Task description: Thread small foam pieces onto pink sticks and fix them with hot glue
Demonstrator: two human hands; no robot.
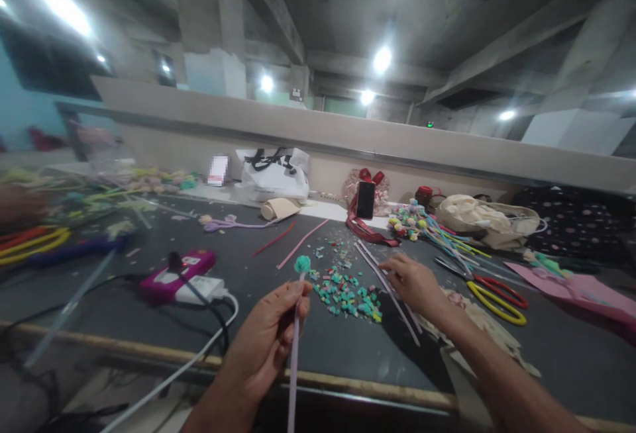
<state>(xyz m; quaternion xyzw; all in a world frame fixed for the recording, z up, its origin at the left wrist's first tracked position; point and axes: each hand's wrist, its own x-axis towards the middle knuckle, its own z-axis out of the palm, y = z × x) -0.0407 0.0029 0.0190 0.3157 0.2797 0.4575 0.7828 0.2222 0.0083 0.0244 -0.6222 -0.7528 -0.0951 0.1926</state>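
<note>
My left hand [271, 327] is closed around a pale lilac pipe cleaner [294, 373], held upright near the table's front edge. A small teal tuft [302, 264] sits at the top of that stem, just above my thumb. My right hand [415, 284] is over the table with its fingers bent together beside two or so loose lilac pipe cleaners [390, 290]. Whether its fingertips pinch anything cannot be made out. Between the hands lies a scattered pile of short teal cut pieces [348, 294], with some pink and yellow bits among them.
Red-and-yellow-handled scissors [497, 300] lie right of my right arm. A magenta power strip [179, 277] with a white charger and cables sits left. Farther back are a white bag [273, 175], a phone [366, 200] and a bunch of colourful stems [412, 221]. A blurred hand [20, 211] shows far left.
</note>
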